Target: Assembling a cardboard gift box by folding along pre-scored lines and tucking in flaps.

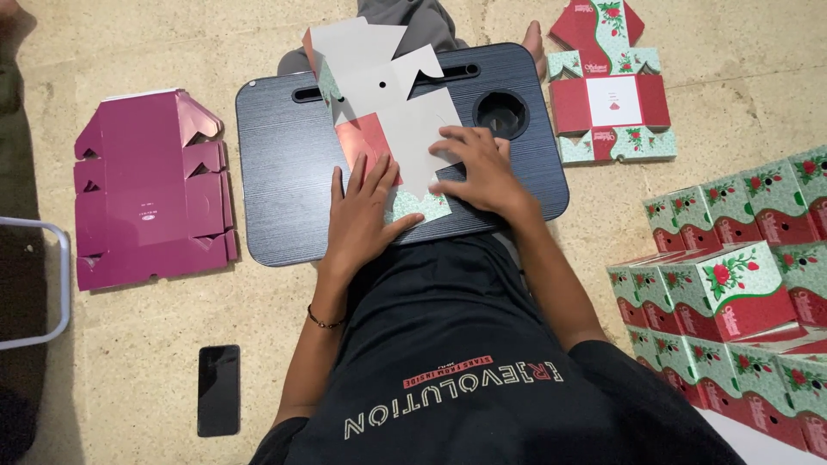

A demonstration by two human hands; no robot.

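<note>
Head view: one flat box blank [388, 103] was pressed onto the lap desk [284, 172] by both hands [366, 211], [478, 172], opened flat, nothing grasped; many folded boxes [732, 288] were stacked, flat blanks [612, 99] remained.

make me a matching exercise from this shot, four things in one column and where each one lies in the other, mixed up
Things:
1. phone
2. magenta flat box blank
3. stack of folded rose-print boxes
4. unfolded rose-print blank

Places:
A. on the floor past the far right corner of the lap desk
B. on the floor at the near left, screen dark
C. piled at the right edge of the view
D. spread on the floor left of the lap desk

Pairs: 1-B, 2-D, 3-C, 4-A
</note>
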